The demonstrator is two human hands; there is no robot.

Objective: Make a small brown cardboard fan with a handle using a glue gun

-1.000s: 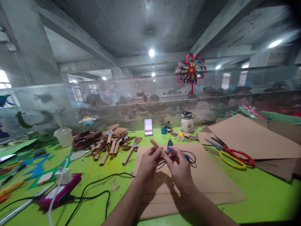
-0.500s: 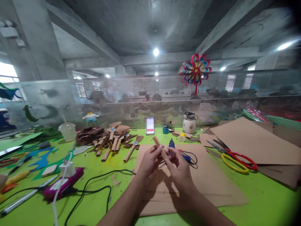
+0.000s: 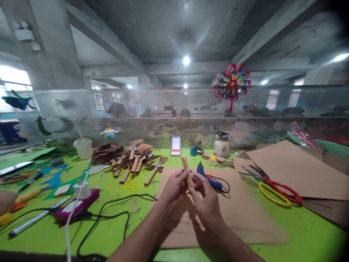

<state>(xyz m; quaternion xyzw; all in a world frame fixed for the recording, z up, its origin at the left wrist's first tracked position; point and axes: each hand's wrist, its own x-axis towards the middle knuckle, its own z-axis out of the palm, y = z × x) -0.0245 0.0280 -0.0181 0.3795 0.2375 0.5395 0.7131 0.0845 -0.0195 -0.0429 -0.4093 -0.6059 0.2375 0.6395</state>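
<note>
My left hand (image 3: 174,187) and my right hand (image 3: 205,198) are closed together on a small rolled tube of brown paper (image 3: 187,170), held nearly upright above a brown cardboard sheet (image 3: 240,214). Thin yellow strands hang below the tube between my palms. A blue glue gun (image 3: 205,174) with a black cord lies on the cardboard just behind my hands.
A heap of finished brown paper rolls (image 3: 131,162) lies at the back left. Red and yellow scissors (image 3: 272,185) rest on the right beside large cardboard sheets (image 3: 294,169). A phone (image 3: 176,145), a small pot (image 3: 222,144), a purple power strip (image 3: 73,207) and black cables (image 3: 114,214) lie on the green table.
The tube has turned from a leftward slant to nearly upright in my hands. The view has shifted slightly, so the table's things sit a little to the right.
</note>
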